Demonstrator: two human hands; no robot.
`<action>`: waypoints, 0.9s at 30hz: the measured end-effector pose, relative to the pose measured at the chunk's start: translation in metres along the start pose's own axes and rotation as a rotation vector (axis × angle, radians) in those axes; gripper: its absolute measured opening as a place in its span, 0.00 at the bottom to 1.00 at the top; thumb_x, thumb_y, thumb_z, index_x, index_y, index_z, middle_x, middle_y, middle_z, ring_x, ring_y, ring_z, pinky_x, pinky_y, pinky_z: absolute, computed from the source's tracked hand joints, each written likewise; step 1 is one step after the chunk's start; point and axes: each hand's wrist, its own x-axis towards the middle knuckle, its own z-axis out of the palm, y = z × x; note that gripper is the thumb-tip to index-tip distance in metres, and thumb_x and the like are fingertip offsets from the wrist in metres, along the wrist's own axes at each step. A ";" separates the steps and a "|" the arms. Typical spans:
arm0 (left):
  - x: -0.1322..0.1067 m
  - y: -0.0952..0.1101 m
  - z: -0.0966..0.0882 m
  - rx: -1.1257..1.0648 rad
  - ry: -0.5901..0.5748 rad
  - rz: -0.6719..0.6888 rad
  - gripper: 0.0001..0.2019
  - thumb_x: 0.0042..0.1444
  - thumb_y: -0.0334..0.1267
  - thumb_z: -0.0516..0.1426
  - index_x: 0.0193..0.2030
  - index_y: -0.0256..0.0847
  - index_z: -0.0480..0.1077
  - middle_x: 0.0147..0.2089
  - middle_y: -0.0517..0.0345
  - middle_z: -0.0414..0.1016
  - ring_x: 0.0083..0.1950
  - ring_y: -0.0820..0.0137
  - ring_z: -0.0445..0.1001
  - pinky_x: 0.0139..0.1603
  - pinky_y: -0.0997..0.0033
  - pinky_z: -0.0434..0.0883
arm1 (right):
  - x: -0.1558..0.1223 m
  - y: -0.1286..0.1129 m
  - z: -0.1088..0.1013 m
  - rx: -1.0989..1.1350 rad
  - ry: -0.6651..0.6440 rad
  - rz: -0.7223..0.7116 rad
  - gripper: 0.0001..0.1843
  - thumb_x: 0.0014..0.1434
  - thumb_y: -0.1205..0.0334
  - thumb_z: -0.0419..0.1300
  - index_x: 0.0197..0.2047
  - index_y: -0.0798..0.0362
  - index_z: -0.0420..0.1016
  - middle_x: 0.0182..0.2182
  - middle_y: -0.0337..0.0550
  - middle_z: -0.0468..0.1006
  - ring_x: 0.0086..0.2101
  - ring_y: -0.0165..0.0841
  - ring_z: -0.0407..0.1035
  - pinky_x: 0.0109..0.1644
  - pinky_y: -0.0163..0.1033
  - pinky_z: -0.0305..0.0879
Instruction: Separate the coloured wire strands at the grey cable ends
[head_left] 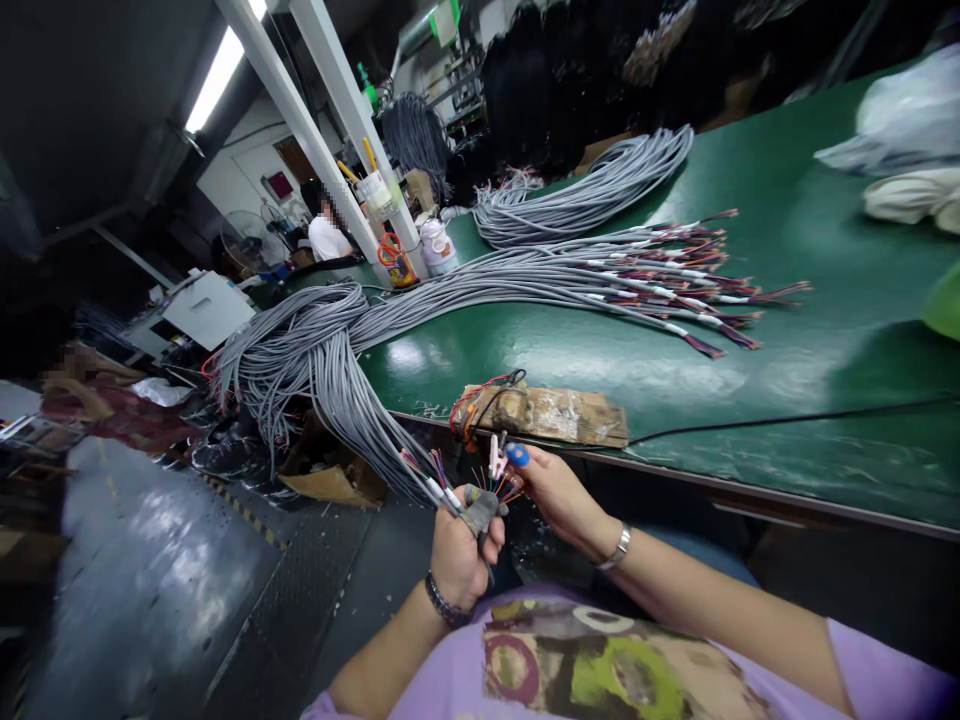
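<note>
My left hand (463, 545), with grey coverings on its fingers, is closed around the end of a grey cable, beside other cable ends (442, 492). Thin coloured wires (501, 487) fan out from its grip. My right hand (559, 495), a blue cover on one fingertip, pinches at the tips of these wires; the exact contact is small and partly hidden. A pale pink clip (497, 457) stands just beside the right fingertips, in front of a worn wooden block (574, 416). Red and black leads (487, 400) are wound about the block's left end.
Grey cables (465, 280) with stripped coloured ends lie across the green table (787, 390). Behind them is a coiled bundle (592, 190). A black cord (750, 422) runs right from the block. Bottles (437, 247) stand by a white post. A person (328, 237) is in the background.
</note>
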 end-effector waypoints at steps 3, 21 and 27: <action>0.002 0.001 0.002 0.006 0.002 -0.009 0.14 0.45 0.45 0.61 0.25 0.36 0.65 0.13 0.63 0.66 0.10 0.83 0.53 0.12 0.80 0.45 | 0.001 0.000 0.001 0.028 -0.001 0.023 0.21 0.49 0.42 0.61 0.24 0.53 0.71 0.19 0.36 0.67 0.21 0.26 0.55 0.27 0.34 0.53; -0.003 -0.004 0.003 0.028 0.017 -0.036 0.13 0.45 0.44 0.60 0.23 0.37 0.63 0.12 0.63 0.66 0.09 0.83 0.52 0.12 0.80 0.45 | 0.006 0.001 0.006 0.413 -0.105 0.228 0.20 0.48 0.45 0.64 0.30 0.55 0.76 0.23 0.40 0.73 0.22 0.26 0.61 0.23 0.31 0.58; -0.012 -0.004 -0.005 0.043 0.007 -0.003 0.13 0.47 0.44 0.60 0.25 0.36 0.66 0.13 0.63 0.66 0.09 0.83 0.52 0.12 0.81 0.44 | 0.005 0.000 -0.003 0.407 -0.206 0.307 0.21 0.56 0.43 0.55 0.32 0.53 0.75 0.26 0.42 0.75 0.25 0.27 0.65 0.27 0.31 0.62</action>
